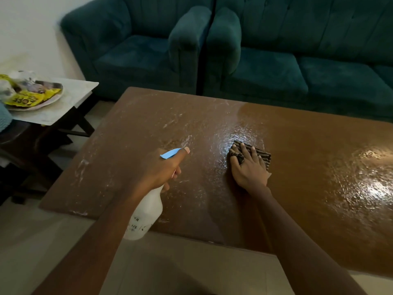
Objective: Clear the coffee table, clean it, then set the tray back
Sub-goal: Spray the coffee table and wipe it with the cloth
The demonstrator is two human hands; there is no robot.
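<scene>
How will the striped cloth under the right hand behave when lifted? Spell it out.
The striped cloth bunches under the right hand, so it is probably floppy and would droop when lifted. It lies on the wet sheen of the coffee table, so likely damp, slightly heavier, and should slide easily when pushed.

Coffee table (pixel 297 145) with a brown top, glossy and wet with a pebbled sheen, whitish streaky film on its left half, striped woven cloth (pixel 262 156), matt and soft, spray bottle (pixel 148 209) of matt white plastic, smooth blue plastic nozzle (pixel 170 154), sofa (pixel 265 71) in plush matt teal fabric.
</scene>
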